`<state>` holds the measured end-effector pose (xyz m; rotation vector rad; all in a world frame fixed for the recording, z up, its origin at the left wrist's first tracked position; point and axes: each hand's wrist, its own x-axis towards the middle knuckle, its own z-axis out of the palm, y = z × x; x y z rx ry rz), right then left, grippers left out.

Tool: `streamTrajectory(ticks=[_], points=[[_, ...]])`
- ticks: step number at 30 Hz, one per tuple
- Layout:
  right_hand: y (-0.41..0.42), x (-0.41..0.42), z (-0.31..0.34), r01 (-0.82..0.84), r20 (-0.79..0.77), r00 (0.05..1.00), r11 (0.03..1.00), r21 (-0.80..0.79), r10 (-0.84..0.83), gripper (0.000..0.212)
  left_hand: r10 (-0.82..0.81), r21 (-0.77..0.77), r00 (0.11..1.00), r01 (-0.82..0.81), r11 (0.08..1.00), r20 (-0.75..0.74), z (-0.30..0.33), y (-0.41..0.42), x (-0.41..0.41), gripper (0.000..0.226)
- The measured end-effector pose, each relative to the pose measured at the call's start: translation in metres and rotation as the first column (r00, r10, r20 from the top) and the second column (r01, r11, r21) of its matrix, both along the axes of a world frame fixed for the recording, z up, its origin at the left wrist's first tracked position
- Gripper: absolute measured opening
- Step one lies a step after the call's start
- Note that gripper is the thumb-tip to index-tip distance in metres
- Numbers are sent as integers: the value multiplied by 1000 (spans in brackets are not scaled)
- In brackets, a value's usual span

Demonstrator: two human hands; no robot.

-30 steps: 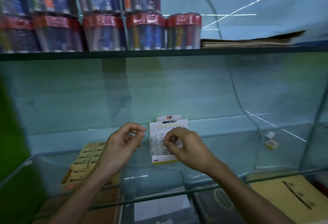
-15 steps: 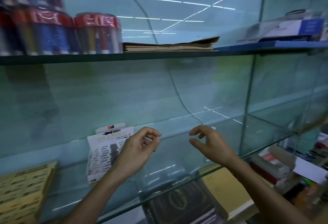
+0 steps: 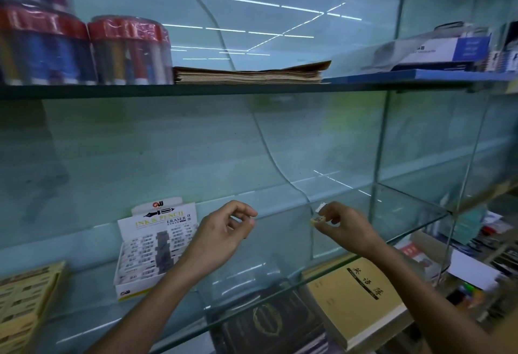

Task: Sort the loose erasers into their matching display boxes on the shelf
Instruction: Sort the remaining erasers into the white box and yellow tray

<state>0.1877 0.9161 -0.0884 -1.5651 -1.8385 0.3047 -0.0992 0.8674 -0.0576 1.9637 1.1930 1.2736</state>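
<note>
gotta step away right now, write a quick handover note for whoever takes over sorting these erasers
Right hand: pinches a small loose eraser over the right part of the glass shelf; a second white piece shows at the fingertips, but I cannot tell what it is.
Left hand: fingers loosely curled, holding nothing, just right of the white ink and pencil eraser box.
Yellow eraser box: at the far left of the same shelf.
Done: both boxes look well filled.
Left: match the held eraser to its box and place it. Its yellowish edge hints at the yellow box, but check the label first.
</note>
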Motion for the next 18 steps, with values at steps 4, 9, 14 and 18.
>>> streamTrajectory(ticks=[4,9,14,18], points=[[-6,-18,15,-160,-527,844,985,-64,103,22,10,7,1000,-10,1000,-1,0,1,-9,13],[-21,-52,30,-389,-629,732,918,-74,260,15,52,189,984,-20,982,-168,1,-3,-17,19],[-42,-95,44,-528,-507,754,845,-89,418,27,118,355,912,31,934,-392,1,-11,-21,24],[-47,-115,49,-557,-465,757,825,-93,459,27,129,380,917,26,925,-377,3,-17,-32,14]])
